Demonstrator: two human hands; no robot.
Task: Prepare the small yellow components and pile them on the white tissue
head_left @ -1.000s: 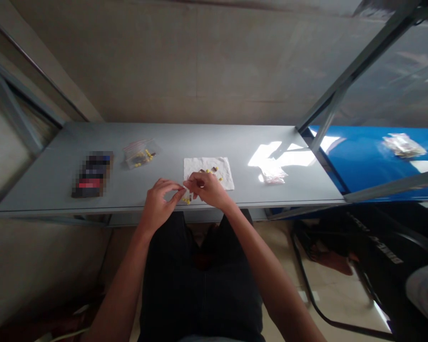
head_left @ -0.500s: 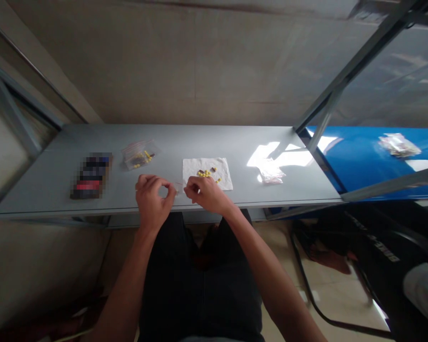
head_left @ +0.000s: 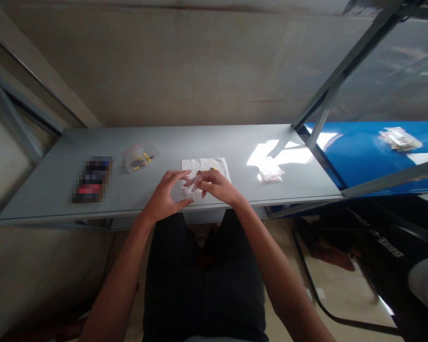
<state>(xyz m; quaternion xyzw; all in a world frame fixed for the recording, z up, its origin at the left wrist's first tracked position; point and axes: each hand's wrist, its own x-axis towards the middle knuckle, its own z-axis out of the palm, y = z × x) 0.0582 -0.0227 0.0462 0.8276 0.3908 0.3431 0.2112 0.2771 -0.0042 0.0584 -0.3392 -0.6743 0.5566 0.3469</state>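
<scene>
A small clear plastic bag hangs over the front part of the white cloth. My right hand pinches it at its right side, fingers bent. Beside the bag's left side is my left hand, its thumb and fingers spread wide apart. Yellow-and-dark capsules lie on the cloth, mostly hidden behind my right hand. Whether anything is inside the small bag I cannot make out.
To the left lie a larger clear bag of capsules and a blurred dark box. A pile of clear bags rests in sun glare at right. More packets sit on the blue table. Another person's foot shows below right.
My left hand has moved right and its pinch has opened. My right hand has shifted slightly right and up, now covering most of the capsules, with the small bag at its fingertips.
</scene>
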